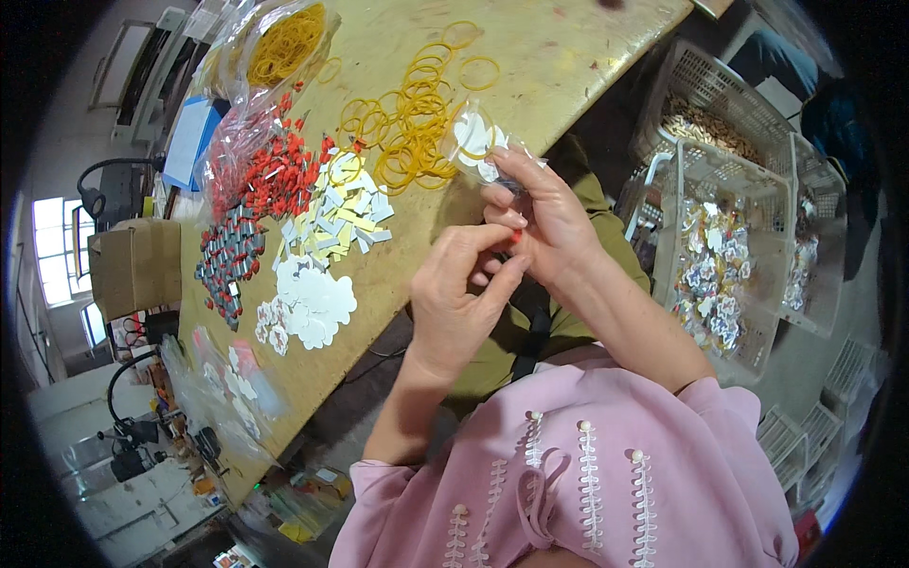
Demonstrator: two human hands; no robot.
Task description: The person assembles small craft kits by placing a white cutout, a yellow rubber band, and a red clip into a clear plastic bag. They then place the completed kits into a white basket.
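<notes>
My right hand (559, 213) holds a small clear plastic bag (473, 142) with white pieces in it, near the table's edge. A yellow rubber band shows at the bag. My left hand (454, 293) pinches a small red piece (516, 236) between thumb and forefinger, close against the right palm. On the table beside the bag lie loose yellow rubber bands (412, 128). Farther left are small red pieces (275, 166), grey pieces with red tips (227, 256), white and yellow strips (341, 218) and white scalloped cutouts (312, 298).
An open bag of rubber bands (289, 43) sits at the table's far left. Plastic crates stand at right, one holding filled clear packets (715, 275), another small brown pieces (705, 123). A cardboard box (137, 265) and black lamps are beyond the table.
</notes>
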